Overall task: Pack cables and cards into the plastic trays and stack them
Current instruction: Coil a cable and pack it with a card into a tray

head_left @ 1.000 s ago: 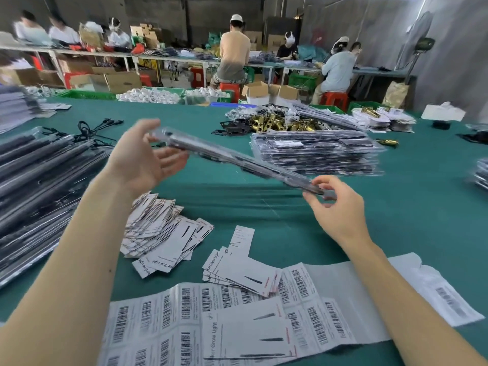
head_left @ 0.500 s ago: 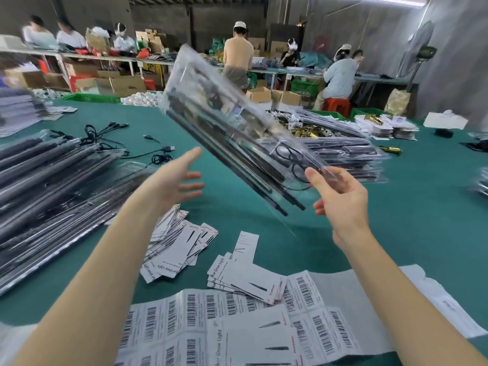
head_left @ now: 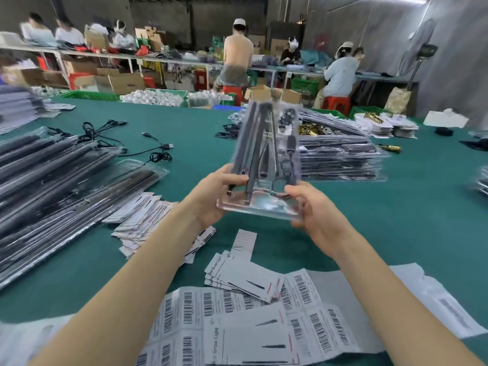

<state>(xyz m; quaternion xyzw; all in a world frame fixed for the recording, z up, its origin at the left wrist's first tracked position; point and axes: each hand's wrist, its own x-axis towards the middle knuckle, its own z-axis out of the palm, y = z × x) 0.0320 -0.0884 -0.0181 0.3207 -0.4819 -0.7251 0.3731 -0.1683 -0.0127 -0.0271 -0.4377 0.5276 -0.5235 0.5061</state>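
Half a second ago only my right hand [head_left: 314, 212] held the tray [head_left: 266, 159], tilted off to the left, while my left hand [head_left: 219, 195] hung loose below it; now both hands hold it, and it stands nearly upright with its long side running away from me. Left fingers curl round the near left edge, thumb on the front face. Right fingers wrap the near right corner from underneath. Through the clear plastic I see dark rods side by side and a coiled black cable [head_left: 286, 120] near the far end; motion blurs the rest.

Below my hands, on the green bench [head_left: 396, 220], lie loose cards [head_left: 245, 276] printed "Grow Light" and sheets of barcode labels [head_left: 319, 331]. More cards [head_left: 142, 215] fan out to the left, just beside a big pile of filled trays [head_left: 52, 178]. Behind the held tray sits a neat stack of trays [head_left: 340, 159]. Loose black cables [head_left: 155, 150] lie further off to the left. People sit working at tables at the back.
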